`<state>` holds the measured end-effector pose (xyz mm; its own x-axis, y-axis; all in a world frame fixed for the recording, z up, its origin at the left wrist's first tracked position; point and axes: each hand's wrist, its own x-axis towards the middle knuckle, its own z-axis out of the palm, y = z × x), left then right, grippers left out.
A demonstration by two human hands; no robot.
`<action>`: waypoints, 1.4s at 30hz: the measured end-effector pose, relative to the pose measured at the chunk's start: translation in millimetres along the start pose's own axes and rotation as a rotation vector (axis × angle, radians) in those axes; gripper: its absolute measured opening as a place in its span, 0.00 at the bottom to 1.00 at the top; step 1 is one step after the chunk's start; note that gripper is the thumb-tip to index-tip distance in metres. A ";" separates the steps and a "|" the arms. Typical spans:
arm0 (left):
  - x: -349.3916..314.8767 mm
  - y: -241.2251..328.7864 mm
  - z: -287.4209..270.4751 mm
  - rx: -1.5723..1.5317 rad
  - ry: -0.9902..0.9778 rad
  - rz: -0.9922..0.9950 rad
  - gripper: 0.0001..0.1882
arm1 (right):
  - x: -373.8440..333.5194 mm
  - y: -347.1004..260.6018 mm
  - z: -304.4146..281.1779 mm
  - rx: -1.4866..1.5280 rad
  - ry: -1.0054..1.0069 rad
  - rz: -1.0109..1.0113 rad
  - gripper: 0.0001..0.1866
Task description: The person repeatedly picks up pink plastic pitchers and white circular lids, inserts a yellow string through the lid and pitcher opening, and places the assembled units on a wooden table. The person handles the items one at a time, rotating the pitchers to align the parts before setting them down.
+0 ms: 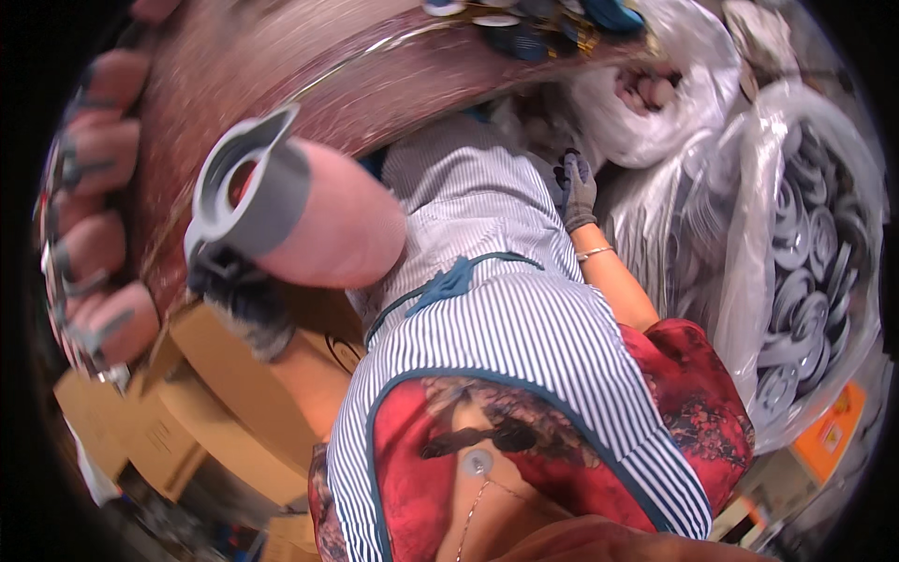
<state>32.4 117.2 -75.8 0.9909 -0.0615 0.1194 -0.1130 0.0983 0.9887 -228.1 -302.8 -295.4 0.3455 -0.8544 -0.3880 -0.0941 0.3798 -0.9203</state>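
A pink thermos jug with a grey collar, spout and handle is tilted in front of me at the left, its open top facing left. My left hand, in a dark and grey work glove, is closed at the jug's grey handle side; the glove hides part of the grip. To the right of my striped apron, my right hand wears a similar glove. It reaches down beside a plastic bag with round pinkish parts, fingers stretched out and partly blurred. I see nothing held in it.
Several pink-and-grey jugs stand in a row at the far left on the reddish-brown table. Dark discs and blue parts lie at its far edge. A clear bag of grey lids stands at right. Open cardboard boxes sit lower left.
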 end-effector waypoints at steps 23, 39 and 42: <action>27.6 77.8 119.6 1.063 -0.432 -0.129 0.19 | 203.5 78.7 78.6 -1.234 -0.308 0.036 0.28; 18.1 77.1 144.8 0.467 -0.552 -0.175 0.24 | -4.8 -128.7 35.6 -0.255 0.151 -0.752 0.20; 1.7 74.5 157.6 0.473 -0.562 -0.076 0.21 | -63.1 -242.1 76.1 -0.509 -0.263 -1.024 0.25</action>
<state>14.2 -32.1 12.3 0.8251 -0.5630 -0.0477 -0.1910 -0.3573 0.9143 -156.0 -313.9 -44.2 0.6533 -0.5570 0.5128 -0.0022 -0.6787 -0.7344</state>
